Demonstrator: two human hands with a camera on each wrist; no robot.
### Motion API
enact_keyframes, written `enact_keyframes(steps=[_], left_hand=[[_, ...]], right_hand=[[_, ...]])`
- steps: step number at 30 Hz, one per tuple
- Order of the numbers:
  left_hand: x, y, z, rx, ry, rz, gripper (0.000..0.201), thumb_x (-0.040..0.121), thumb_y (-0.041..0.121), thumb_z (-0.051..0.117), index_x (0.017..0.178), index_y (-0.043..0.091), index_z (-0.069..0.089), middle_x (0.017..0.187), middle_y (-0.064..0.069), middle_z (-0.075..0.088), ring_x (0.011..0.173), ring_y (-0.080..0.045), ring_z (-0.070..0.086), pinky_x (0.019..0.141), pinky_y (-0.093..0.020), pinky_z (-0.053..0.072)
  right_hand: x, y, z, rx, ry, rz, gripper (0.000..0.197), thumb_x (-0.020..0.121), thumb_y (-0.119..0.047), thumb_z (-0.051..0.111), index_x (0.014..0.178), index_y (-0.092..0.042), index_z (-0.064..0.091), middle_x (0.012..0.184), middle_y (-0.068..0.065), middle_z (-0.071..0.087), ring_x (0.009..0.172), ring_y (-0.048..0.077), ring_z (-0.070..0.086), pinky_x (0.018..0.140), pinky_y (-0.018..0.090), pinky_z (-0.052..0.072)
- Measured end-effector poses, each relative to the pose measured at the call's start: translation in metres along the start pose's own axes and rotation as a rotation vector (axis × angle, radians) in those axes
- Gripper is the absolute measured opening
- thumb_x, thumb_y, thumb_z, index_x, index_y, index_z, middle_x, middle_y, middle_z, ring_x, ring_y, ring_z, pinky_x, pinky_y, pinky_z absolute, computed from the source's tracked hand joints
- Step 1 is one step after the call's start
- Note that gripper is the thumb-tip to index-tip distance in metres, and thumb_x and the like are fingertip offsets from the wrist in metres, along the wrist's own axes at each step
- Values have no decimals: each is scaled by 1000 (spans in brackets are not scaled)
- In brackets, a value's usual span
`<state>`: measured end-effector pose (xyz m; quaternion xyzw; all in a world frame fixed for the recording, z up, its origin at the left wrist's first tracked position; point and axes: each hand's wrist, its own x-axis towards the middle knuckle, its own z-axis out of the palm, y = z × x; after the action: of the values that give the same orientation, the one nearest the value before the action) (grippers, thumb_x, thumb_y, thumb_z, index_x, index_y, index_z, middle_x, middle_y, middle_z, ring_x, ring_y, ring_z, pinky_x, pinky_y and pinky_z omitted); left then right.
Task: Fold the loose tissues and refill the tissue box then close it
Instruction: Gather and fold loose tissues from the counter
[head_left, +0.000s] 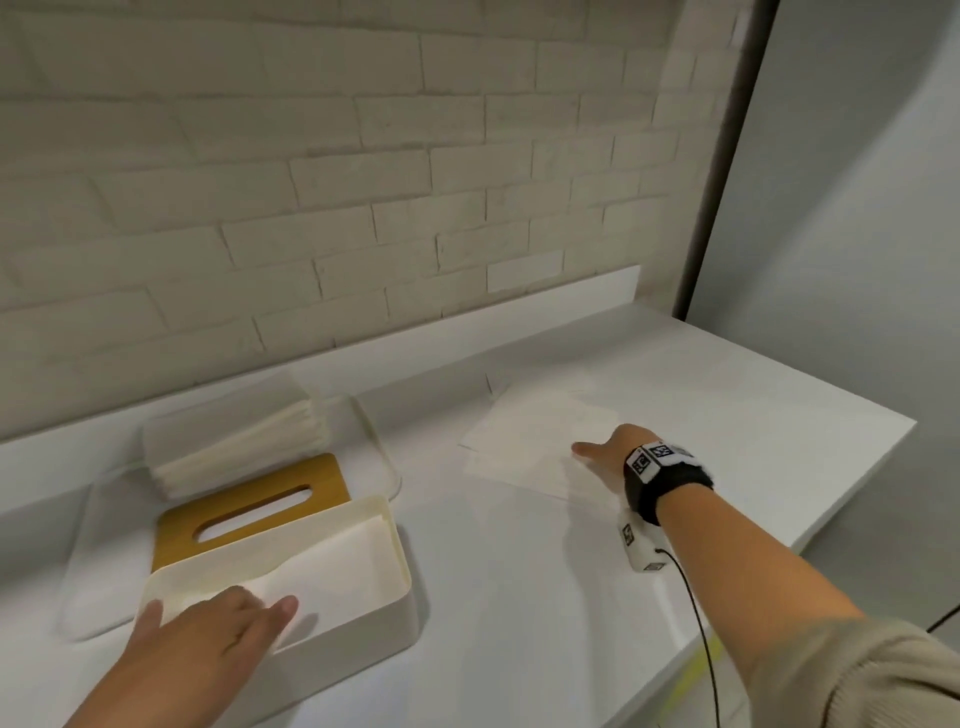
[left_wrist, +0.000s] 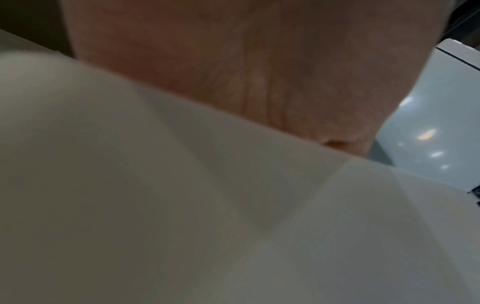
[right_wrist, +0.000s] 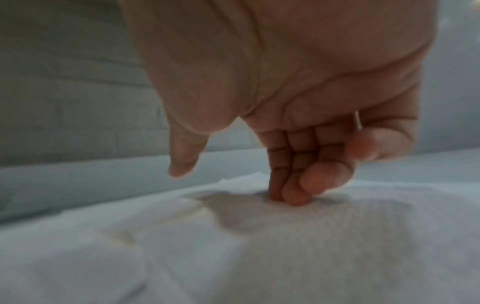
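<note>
An open white tissue box (head_left: 402, 597) stands on the counter at the lower left. A folded white tissue (head_left: 337, 561) lies inside it. My left hand (head_left: 218, 610) lies flat on that tissue, fingers relaxed; in the left wrist view only its palm (left_wrist: 233, 72) shows, above a blurred pale surface. The box's wooden lid (head_left: 239, 499), with a slot, lies just behind the box. Loose tissues (head_left: 519, 447) are spread flat at mid counter. My right hand (head_left: 597, 449) touches their near right part with straight fingertips (right_wrist: 293, 197), its thumb held apart. Nothing is pinched.
A clear tray (head_left: 384, 467) behind the box holds a stack of folded tissues (head_left: 244, 441). A white brick wall runs along the back. The counter's edge (head_left: 883, 452) drops off at the right. A black cable (head_left: 696, 623) hangs from my right wrist.
</note>
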<state>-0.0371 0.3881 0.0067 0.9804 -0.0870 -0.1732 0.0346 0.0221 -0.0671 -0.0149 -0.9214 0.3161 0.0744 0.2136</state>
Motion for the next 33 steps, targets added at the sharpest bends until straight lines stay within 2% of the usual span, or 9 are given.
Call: enact_keyframes(steps=[3,7,14,18,19,22,26,30,33], left_hand=[[-7,16,-15,-35,27,-40,43,86,71,6,102,59,44,128,25,48,120,0,42,119,-47,9],[-14,23,-24,15,97,-12,65,80,73,6,133,54,39,140,26,39,133,-1,35,119,-45,10],[-30,17,-17,-132,330,152,51,81,78,18,120,59,45,129,30,43,125,-2,43,115,-42,26],[-38,14,-22,-486,526,233,45,75,66,55,119,60,47,128,36,43,111,6,50,72,-14,48],[-38,13,-24,-599,548,221,51,73,60,61,122,61,44,130,33,45,112,7,50,75,-14,48],[-31,15,-34,-1132,469,60,66,60,74,72,117,67,40,130,14,55,117,-11,56,99,-37,43],[-14,1,-29,-1762,160,-68,53,83,49,59,134,38,49,118,-8,66,91,-32,65,80,-50,50],[-15,-19,-22,-1810,241,-29,39,79,11,64,114,27,63,86,-1,77,67,-19,73,58,-35,60],[-15,-33,-16,-1390,513,-81,48,70,14,76,100,47,60,74,6,75,82,-26,71,80,-42,55]], right_hand=[[-1,-20,13,-78,-16,-54,55,77,-65,62,80,-10,63,81,6,65,76,28,60,73,30,47],[4,-38,27,-145,-38,-109,18,86,-30,66,84,-13,64,87,6,64,80,27,59,75,29,49],[-7,-73,23,116,-21,-159,23,89,-17,58,68,-9,50,76,5,52,84,26,52,73,31,43],[-71,-119,6,592,-80,-577,31,81,5,59,64,-16,44,64,2,48,62,19,53,65,31,52],[-94,-130,4,702,-139,-692,34,80,11,58,65,-17,45,62,1,47,58,15,50,61,28,51],[-156,-160,6,941,-423,-985,41,80,19,56,76,-19,44,68,4,45,60,13,45,58,23,41],[-192,-174,26,1233,-780,-1092,46,80,18,53,86,-24,36,91,15,53,74,15,59,64,22,50],[-182,-167,55,1067,-456,-917,41,74,4,61,73,-32,42,86,9,49,71,18,51,63,34,41],[-175,-156,71,795,-263,-772,31,78,3,56,71,-27,51,81,-3,56,71,12,52,69,24,43]])
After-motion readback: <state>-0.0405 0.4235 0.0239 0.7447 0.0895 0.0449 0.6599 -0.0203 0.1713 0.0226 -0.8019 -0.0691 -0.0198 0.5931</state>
